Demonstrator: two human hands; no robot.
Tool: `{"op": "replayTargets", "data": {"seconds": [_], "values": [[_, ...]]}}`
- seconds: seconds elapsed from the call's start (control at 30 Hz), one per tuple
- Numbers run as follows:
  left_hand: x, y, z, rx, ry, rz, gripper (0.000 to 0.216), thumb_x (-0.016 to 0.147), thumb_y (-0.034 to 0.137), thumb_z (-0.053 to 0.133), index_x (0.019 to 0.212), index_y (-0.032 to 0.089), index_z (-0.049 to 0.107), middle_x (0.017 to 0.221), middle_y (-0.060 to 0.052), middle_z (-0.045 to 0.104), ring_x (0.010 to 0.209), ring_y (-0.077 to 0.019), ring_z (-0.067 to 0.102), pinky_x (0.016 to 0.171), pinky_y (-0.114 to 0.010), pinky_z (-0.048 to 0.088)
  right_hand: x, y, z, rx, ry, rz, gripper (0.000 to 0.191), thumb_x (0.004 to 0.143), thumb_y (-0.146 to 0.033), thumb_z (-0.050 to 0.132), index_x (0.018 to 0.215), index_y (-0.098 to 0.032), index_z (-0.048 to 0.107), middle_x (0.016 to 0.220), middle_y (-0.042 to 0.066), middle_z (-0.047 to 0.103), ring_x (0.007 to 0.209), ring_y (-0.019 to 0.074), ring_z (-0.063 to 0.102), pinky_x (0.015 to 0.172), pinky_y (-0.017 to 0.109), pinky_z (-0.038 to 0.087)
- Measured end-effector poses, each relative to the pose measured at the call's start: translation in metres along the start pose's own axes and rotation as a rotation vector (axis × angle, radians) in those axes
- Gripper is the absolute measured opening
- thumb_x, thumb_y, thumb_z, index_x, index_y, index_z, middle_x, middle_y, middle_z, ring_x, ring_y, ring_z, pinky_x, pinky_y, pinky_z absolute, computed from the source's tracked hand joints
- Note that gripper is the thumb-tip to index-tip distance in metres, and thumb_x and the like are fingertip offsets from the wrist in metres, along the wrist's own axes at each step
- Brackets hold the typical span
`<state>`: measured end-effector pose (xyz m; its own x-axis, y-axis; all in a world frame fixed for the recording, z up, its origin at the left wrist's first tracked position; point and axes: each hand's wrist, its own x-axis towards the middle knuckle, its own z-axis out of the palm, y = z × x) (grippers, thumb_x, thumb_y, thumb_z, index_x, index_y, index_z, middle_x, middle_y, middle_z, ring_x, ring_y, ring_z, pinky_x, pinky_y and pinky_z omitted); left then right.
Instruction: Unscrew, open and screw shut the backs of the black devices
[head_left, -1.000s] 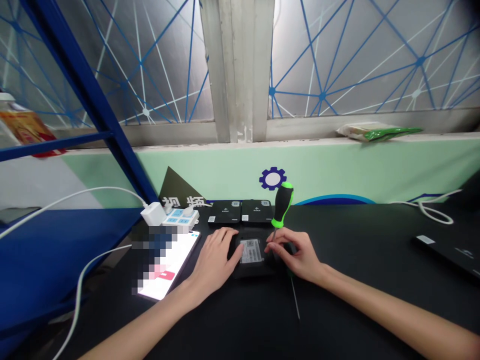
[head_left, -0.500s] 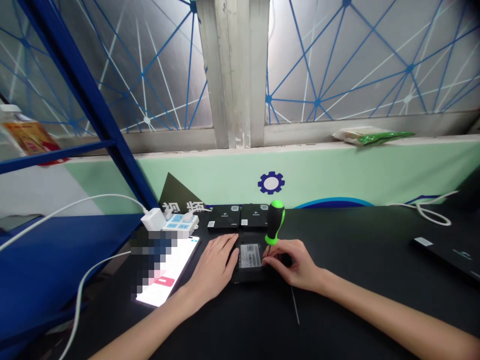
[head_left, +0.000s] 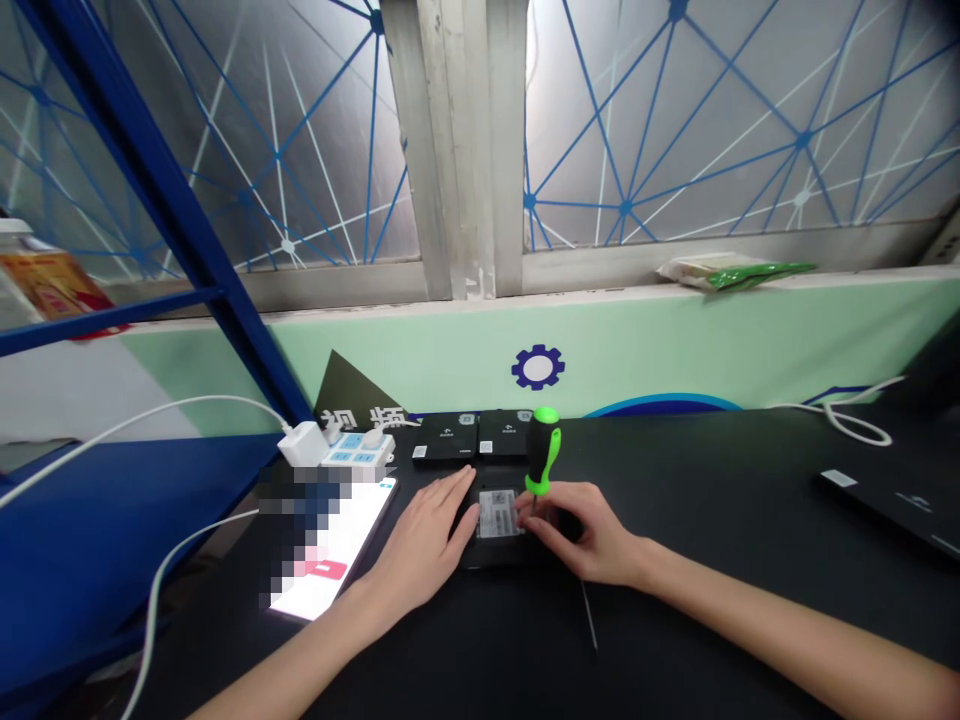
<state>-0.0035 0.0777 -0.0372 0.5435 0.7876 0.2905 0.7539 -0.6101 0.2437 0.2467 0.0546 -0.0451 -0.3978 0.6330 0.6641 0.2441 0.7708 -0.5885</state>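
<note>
**Bulb-handled black-and-green screwdriver (head_left: 541, 450) is sitting lower than a second ago**

The bare right hand (head_left: 589, 525) is shifting leftward too, bringing the handle nearly upright over the right side of a flat, black, plastic-looking box (head_left: 491, 558) with a silvery rectangular label (head_left: 498, 513) facing up. That box is lying on the smooth black tabletop (head_left: 712, 480), between the two hands.

The work is looking under way rather than finished, I'd judge: the labelled face is appearing whole, no part is lying lifted off it, and the tool's job at this spot is seeming incomplete. (The tip is hiding behind the fingers, so I can't tell whether it is meeting a screw.)

The right forearm is reaching in from the lower right, thumb and fingertips pinching the thin shaft just below the green collar. The bare left hand (head_left: 427, 525) is lying open, palm down and gripping nothing, its fingers pointing away along the box's left edge, its thumb resting there as if steadying it. A slim grey metal rod (head_left: 589, 617) is poking out from beneath the right hand, its upper end hidden. Beyond, two square black boxes (head_left: 445, 440) are sitting side by side.
</note>
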Motion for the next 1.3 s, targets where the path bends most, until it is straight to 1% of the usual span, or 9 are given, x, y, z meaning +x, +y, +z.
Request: {"op": "replayTargets", "data": {"seconds": [0.1,0.27,0.43,0.6,0.77,0.83,0.93,1.03,1.3], "values": [[0.000,-0.001,0.000,-0.004,-0.002,0.001,0.049,0.105,0.046,0.034,0.149,0.026,0.040,0.150,-0.006,0.048,0.135,-0.0256,0.047,0.110,-0.045,0.040,0.000,0.001,0.000,0.001,0.019,-0.034,0.007,0.089,-0.013,0.061,0.085,-0.019,0.061,0.084,0.006,0.072,0.071,0.0164,0.066,0.067,0.027,0.052],[0.000,-0.001,0.000,-0.006,-0.008,-0.012,0.048,0.104,0.045,0.036,0.148,0.025,0.041,0.149,-0.006,0.049,0.135,-0.0257,0.047,0.110,-0.045,0.040,-0.001,0.001,0.001,-0.029,0.036,-0.032,0.008,0.089,-0.016,0.064,0.081,-0.018,0.061,0.075,0.005,0.069,0.063,0.0147,0.061,0.060,0.025,0.049],[0.000,-0.001,0.001,-0.014,-0.003,-0.014,0.047,0.104,0.045,0.036,0.147,0.025,0.041,0.149,-0.006,0.049,0.135,-0.0255,0.047,0.110,-0.045,0.040,-0.001,0.000,0.002,-0.027,0.046,0.012,0.013,0.090,-0.020,0.065,0.079,-0.018,0.060,0.070,0.003,0.064,0.060,0.0138,0.057,0.058,0.025,0.047],[0.000,0.000,0.000,-0.010,0.005,-0.008,0.047,0.104,0.045,0.036,0.146,0.025,0.042,0.148,-0.007,0.051,0.134,-0.0260,0.048,0.109,-0.046,0.040,-0.002,0.003,0.004,-0.018,0.038,0.052,0.016,0.090,-0.025,0.066,0.077,-0.018,0.060,0.072,0.003,0.067,0.062,0.0137,0.058,0.060,0.025,0.049],[0.001,0.000,0.000,-0.019,-0.008,-0.022,0.047,0.104,0.045,0.036,0.147,0.025,0.042,0.148,-0.007,0.051,0.134,-0.0260,0.047,0.109,-0.046,0.040,0.002,-0.003,0.001,0.008,0.029,0.036,0.005,0.092,-0.021,0.062,0.089,-0.018,0.065,0.079,0.006,0.071,0.063,0.0141,0.062,0.061,0.025,0.052],[0.000,-0.001,0.000,-0.022,-0.003,-0.023,0.047,0.104,0.046,0.036,0.147,0.026,0.042,0.147,-0.007,0.051,0.134,-0.0263,0.048,0.108,-0.046,0.041,0.004,-0.006,-0.001,0.028,0.021,0.010,0.008,0.093,-0.018,0.058,0.095,-0.017,0.066,0.081,0.006,0.072,0.066,0.0152,0.064,0.065,0.026,0.053],[0.000,-0.001,0.001,-0.021,0.005,-0.016,0.046,0.104,0.044,0.036,0.146,0.026,0.042,0.147,-0.007,0.052,0.134,-0.0263,0.048,0.109,-0.046,0.041,0.005,-0.010,-0.003,0.046,0.007,-0.021,0.011,0.092,-0.014,0.056,0.093,-0.017,0.066,0.079,0.006,0.072,0.068,0.0155,0.066,0.068,0.027,0.054],[0.001,0.001,-0.001,-0.014,-0.003,-0.023,0.045,0.104,0.043,0.037,0.145,0.024,0.043,0.145,-0.008,0.052,0.133,-0.0259,0.048,0.109,-0.045,0.040,0.004,-0.009,-0.002,0.047,0.013,-0.021,0.008,0.091,-0.014,0.058,0.090,-0.017,0.066,0.079,0.006,0.072,0.066,0.0149,0.065,0.065,0.026,0.053],[0.001,0.003,-0.003,-0.024,-0.023,-0.029,0.046,0.105,0.044,0.036,0.145,0.023,0.043,0.145,-0.009,0.052,0.133,-0.0260,0.048,0.110,-0.046,0.039,0.002,-0.005,0.001,0.034,0.064,0.017,0.008,0.091,-0.020,0.061,0.083,-0.018,0.061,0.074,0.004,0.068,0.062,0.0141,0.060,0.059,0.025,0.051]]}}
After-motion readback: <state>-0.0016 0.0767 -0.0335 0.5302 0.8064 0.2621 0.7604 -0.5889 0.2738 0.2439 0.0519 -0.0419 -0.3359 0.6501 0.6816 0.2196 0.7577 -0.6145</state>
